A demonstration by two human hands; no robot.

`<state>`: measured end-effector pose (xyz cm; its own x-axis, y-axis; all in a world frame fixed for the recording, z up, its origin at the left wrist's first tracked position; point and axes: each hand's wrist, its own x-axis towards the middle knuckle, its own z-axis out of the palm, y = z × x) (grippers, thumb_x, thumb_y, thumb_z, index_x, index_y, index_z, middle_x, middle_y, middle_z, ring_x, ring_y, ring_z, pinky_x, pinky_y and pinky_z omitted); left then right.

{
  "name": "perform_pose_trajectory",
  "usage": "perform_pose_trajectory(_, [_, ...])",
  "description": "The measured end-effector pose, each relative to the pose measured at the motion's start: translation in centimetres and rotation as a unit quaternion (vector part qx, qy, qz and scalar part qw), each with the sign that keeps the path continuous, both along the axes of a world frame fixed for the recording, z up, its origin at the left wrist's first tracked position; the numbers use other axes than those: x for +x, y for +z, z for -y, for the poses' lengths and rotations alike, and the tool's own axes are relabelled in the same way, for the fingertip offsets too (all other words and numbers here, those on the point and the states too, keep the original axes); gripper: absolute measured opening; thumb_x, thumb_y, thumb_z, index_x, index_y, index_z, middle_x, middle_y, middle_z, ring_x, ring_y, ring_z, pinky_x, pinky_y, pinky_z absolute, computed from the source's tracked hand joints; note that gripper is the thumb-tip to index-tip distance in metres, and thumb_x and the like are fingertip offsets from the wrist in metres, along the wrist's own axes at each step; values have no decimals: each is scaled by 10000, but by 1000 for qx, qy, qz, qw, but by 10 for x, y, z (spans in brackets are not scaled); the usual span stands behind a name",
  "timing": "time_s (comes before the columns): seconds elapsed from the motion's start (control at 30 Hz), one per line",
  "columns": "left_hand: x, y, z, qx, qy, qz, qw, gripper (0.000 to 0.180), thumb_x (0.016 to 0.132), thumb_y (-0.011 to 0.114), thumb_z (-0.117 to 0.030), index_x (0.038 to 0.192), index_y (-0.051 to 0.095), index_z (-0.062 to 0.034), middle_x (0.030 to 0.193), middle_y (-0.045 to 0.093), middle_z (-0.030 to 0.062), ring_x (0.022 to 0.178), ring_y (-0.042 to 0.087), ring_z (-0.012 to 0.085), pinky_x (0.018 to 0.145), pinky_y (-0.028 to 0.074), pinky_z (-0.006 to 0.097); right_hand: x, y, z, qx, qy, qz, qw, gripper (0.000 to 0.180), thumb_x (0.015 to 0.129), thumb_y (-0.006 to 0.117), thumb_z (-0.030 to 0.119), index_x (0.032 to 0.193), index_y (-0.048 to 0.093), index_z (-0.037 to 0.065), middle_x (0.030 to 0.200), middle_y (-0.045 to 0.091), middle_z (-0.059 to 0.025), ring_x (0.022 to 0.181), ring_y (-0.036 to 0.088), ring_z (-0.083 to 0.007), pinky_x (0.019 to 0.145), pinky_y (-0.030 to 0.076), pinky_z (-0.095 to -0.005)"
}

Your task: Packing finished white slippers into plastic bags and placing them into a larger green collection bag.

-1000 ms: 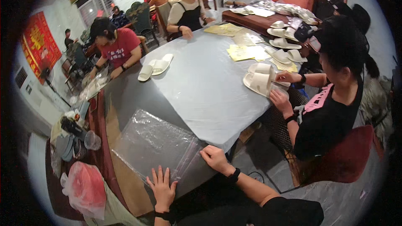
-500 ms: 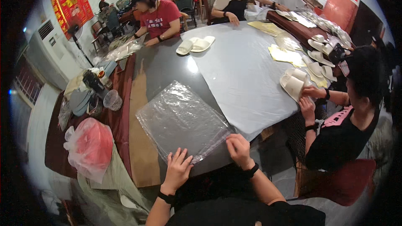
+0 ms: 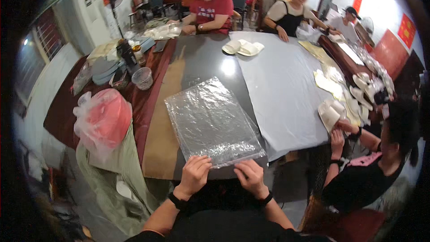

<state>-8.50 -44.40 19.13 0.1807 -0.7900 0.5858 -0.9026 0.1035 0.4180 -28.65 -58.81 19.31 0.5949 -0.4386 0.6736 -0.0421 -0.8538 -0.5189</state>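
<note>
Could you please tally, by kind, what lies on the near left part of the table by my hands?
Clear crinkled plastic sheet, under the left hand and right hand: 1
Red bundle in a clear plastic bag: 1
Clear plastic cup: 1
Total: 3

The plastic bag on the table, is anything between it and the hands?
No. Both hands are already at the near edge of the plastic bag: the left hand and the right hand have their fingers on that edge, with nothing in between. The bag lies flat on the dark table.
</note>
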Motion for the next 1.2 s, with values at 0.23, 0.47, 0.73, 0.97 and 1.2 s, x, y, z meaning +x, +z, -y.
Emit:
perform_pose_trajectory(0.23, [-20, 16, -6, -60, -9, -35, 998, 143, 812, 748, -21, 941, 686, -24, 1019, 743, 99, 1039, 703, 303, 941, 533, 439, 10, -3, -9, -28, 83, -107, 990, 343, 840, 779, 39, 1167, 688, -4, 1256, 683, -204, 1144, 672, -357, 981, 550, -431])
perform_pose_trajectory(0.47, [-30, 15, -13, 16, -103, 31, 994, 136, 848, 730, -93, 952, 670, -30, 1177, 700, 110, 1181, 636, 293, 1027, 481, 472, -5, -20, 2, 636, 270, -3, 723, 887, 922, 757, 118, 1630, 229, 40, 1613, 397, -194, 1394, 515, -342, 1138, 430, -436])
perform_pose_trajectory(0.73, [-33, 8, -13, 172, -131, 34, 976, 473, 825, 807, -331, 1194, 705, -53, 1494, 520, 194, 1396, 450, 407, 1076, 443, 501, -59, -30, 4, 738, 53, -3, 673, 501, 935, 780, 192, 1363, 593, 9, 1267, 681, -203, 1022, 735, -310, 830, 606, -349])
perform_pose_trajectory(0.97, [-18, 6, 2, 233, -113, 83, 962, 569, 855, 787, -309, 1373, 631, -131, 1610, 368, 221, 1507, 304, 424, 1168, 297, 597, -62, -12, 2, 211, -194, -87, 954, 192, 945, 715, 77, 1124, 727, 9, 1083, 720, -166, 785, 691, -231, 686, 522, -299])
perform_pose_trajectory(1.2, [-11, -7, -2, 250, -54, 76, 964, 567, 883, 760, -273, 1421, 605, -185, 1583, 435, 180, 1517, 327, 370, 1173, 251, 669, -29, -23, -8, -59, -64, -275, 958, 440, 880, 766, 170, 1308, 667, 149, 1499, 540, -84, 1399, 471, -289, 1031, 331, -478])
